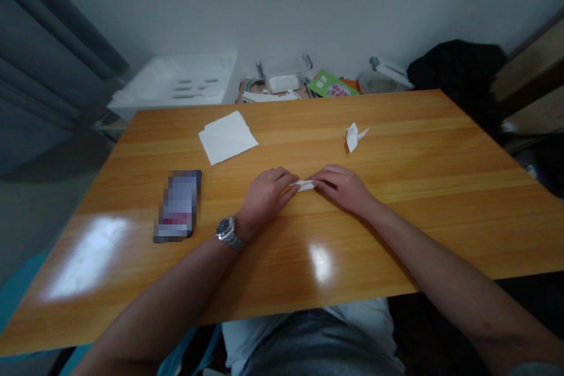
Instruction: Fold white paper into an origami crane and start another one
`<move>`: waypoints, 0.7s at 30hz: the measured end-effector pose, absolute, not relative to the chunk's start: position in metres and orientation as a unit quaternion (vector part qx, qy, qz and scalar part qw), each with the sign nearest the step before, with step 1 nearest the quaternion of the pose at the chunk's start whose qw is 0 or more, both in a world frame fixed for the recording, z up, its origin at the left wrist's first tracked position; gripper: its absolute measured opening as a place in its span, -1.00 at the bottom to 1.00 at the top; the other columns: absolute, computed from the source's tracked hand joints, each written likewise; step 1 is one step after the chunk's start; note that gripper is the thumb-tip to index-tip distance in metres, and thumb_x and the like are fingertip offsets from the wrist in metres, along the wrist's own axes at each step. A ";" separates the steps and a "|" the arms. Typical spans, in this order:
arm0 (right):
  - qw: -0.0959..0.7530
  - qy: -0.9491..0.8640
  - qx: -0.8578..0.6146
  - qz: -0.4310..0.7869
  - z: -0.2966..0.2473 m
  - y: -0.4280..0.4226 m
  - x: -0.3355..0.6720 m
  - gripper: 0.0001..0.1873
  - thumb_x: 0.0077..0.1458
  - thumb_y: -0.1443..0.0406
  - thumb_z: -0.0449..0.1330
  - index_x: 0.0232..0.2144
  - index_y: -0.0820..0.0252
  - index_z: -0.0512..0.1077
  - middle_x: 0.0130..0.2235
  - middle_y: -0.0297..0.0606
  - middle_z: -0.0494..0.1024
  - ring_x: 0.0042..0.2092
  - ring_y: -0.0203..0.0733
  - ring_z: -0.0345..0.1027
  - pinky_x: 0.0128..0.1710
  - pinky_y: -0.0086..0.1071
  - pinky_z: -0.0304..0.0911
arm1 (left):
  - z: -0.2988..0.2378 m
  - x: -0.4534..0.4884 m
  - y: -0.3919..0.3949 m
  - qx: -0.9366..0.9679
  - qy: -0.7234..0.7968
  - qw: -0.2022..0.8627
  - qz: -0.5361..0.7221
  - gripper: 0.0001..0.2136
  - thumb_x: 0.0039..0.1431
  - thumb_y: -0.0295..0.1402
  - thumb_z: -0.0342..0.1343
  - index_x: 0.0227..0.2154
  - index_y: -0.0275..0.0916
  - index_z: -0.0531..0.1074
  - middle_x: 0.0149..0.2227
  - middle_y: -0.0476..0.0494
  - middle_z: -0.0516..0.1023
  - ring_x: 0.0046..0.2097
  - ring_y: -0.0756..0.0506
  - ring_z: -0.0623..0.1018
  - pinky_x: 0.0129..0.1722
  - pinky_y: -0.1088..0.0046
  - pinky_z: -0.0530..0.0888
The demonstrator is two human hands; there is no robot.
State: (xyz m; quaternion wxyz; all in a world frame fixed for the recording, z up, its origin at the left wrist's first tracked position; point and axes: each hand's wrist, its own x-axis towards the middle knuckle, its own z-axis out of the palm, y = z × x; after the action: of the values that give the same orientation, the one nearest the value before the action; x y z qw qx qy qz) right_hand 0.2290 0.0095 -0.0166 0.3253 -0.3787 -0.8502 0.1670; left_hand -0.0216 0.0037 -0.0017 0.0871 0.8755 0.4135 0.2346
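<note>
White folded paper (305, 185), apparently narrow, bridges left fingers (286, 179) and right fingers (326, 177).

White folded paper (305, 186), white sheets (228, 137), white paper crane (353, 138), orange-brown wood-grained counter (273, 270), silver dark-dialled watch (229, 232), green-and-pink booklet (330, 83), blue-grey curtain (35, 59)

Grey curtain (39, 53) beside pale wall (282, 6)

The small folded white paper piece (306, 185) is located between the left hand (268, 197) and right hand (346, 189), above the brown wooden table (282, 270). On the table: flat white paper sheets (229, 138), behind-left; dark-edged rectangular phone (180, 205), left; folded white paper crane (352, 138), behind the right hand.
</note>
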 end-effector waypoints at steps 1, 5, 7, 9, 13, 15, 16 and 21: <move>0.329 -0.848 -0.378 0.172 -0.017 0.009 0.229 -0.78 0.38 0.24 0.14 -0.12 0.14 0.60 -0.20 -0.13 0.63 -0.16 -0.06 0.49 -0.13 -0.17 0.40 | -0.002 -0.022 0.004 0.877 0.411 0.088 0.233 -0.80 0.44 -0.24 0.06 -0.09 -0.20 0.53 -0.14 -0.12 0.59 -0.14 -0.13 0.53 -0.11 0.32 0.43; 0.334 -0.844 -0.378 0.182 -0.018 0.010 0.228 -0.77 0.38 0.24 0.14 -0.09 0.13 0.59 -0.18 -0.12 0.64 -0.15 -0.06 0.49 -0.13 -0.16 0.40 | -0.004 -0.022 0.005 0.879 0.411 0.090 0.225 -0.80 0.45 -0.25 0.05 -0.11 -0.20 0.54 -0.16 -0.12 0.60 -0.16 -0.13 0.53 -0.14 0.33 0.42; 0.332 -0.844 -0.380 0.179 -0.018 0.010 0.228 -0.77 0.39 0.25 0.14 -0.09 0.13 0.59 -0.18 -0.13 0.64 -0.14 -0.05 0.49 -0.12 -0.15 0.40 | -0.004 -0.021 0.005 0.877 0.417 0.089 0.222 -0.80 0.45 -0.25 0.05 -0.12 -0.20 0.54 -0.18 -0.13 0.60 -0.16 -0.13 0.54 -0.15 0.33 0.41; 0.332 -0.844 -0.382 0.177 -0.018 0.011 0.228 -0.77 0.38 0.25 0.14 -0.07 0.12 0.59 -0.17 -0.13 0.63 -0.13 -0.05 0.49 -0.10 -0.13 0.40 | -0.005 -0.021 0.006 0.875 0.423 0.091 0.217 -0.80 0.44 -0.25 0.06 -0.12 -0.20 0.54 -0.17 -0.13 0.60 -0.16 -0.14 0.54 -0.15 0.33 0.42; 0.345 -0.840 -0.386 0.162 -0.018 0.013 0.229 -0.76 0.36 0.25 0.17 -0.03 0.09 0.58 -0.10 -0.12 0.60 -0.05 -0.02 0.48 -0.02 -0.09 0.41 | -0.006 -0.021 0.007 0.873 0.430 0.103 0.204 -0.81 0.44 -0.27 0.07 -0.11 -0.21 0.54 -0.17 -0.14 0.60 -0.16 -0.14 0.55 -0.15 0.33 0.43; 0.351 -0.841 -0.385 0.146 -0.017 0.013 0.229 -0.76 0.35 0.26 0.17 -0.01 0.08 0.57 -0.06 -0.11 0.58 -0.02 -0.01 0.47 0.01 -0.08 0.40 | -0.006 -0.021 0.007 0.870 0.434 0.108 0.205 -0.83 0.42 -0.28 0.08 -0.12 -0.21 0.54 -0.18 -0.13 0.60 -0.17 -0.14 0.55 -0.15 0.33 0.44; 0.351 -0.844 -0.383 0.137 -0.016 0.013 0.228 -0.76 0.35 0.26 0.17 -0.01 0.08 0.57 -0.05 -0.10 0.58 -0.01 -0.01 0.46 0.01 -0.08 0.40 | -0.007 -0.021 0.007 0.869 0.436 0.110 0.208 -0.84 0.41 -0.29 0.10 -0.14 -0.20 0.54 -0.19 -0.12 0.60 -0.17 -0.14 0.55 -0.16 0.33 0.44; 0.305 -0.876 -0.360 0.096 -0.009 0.007 0.223 -0.78 0.36 0.27 0.16 -0.06 0.13 0.58 -0.06 -0.09 0.59 -0.03 -0.01 0.45 -0.01 -0.09 0.39 | -0.008 -0.020 0.006 0.859 0.441 0.132 0.223 -0.90 0.37 -0.33 0.14 -0.19 -0.20 0.53 -0.24 -0.10 0.60 -0.19 -0.13 0.55 -0.17 0.35 0.44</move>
State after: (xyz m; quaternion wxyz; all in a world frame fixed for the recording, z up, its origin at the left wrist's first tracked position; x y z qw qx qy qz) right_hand 0.2235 0.0070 -0.0093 0.3051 -0.3605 -0.8763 0.0957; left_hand -0.0203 0.0060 -0.0077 0.1322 0.8595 0.4405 0.2230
